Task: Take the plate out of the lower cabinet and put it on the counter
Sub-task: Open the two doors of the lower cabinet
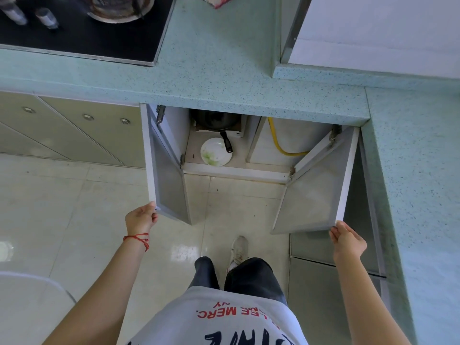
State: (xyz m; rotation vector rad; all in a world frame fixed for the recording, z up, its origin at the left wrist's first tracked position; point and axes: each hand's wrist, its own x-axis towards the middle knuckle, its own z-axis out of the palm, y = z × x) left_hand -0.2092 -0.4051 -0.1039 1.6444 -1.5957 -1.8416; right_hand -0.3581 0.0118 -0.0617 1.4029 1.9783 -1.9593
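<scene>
A white plate (215,152) with green marks lies on the floor of the lower cabinet (236,170), near its front edge. Both cabinet doors stand wide open. My left hand (141,218) grips the lower corner of the left door (164,170). My right hand (347,240) holds the lower corner of the right door (321,185). The speckled green counter (214,78) runs above the cabinet and turns along the right side.
A black pan (216,122) sits behind the plate, its handle over the plate's rim. A yellow hose (276,140) curves through the right compartment. A black cooktop (82,33) is at the counter's left, a red cloth (219,1) at the back. My foot (239,247) is on the tiled floor.
</scene>
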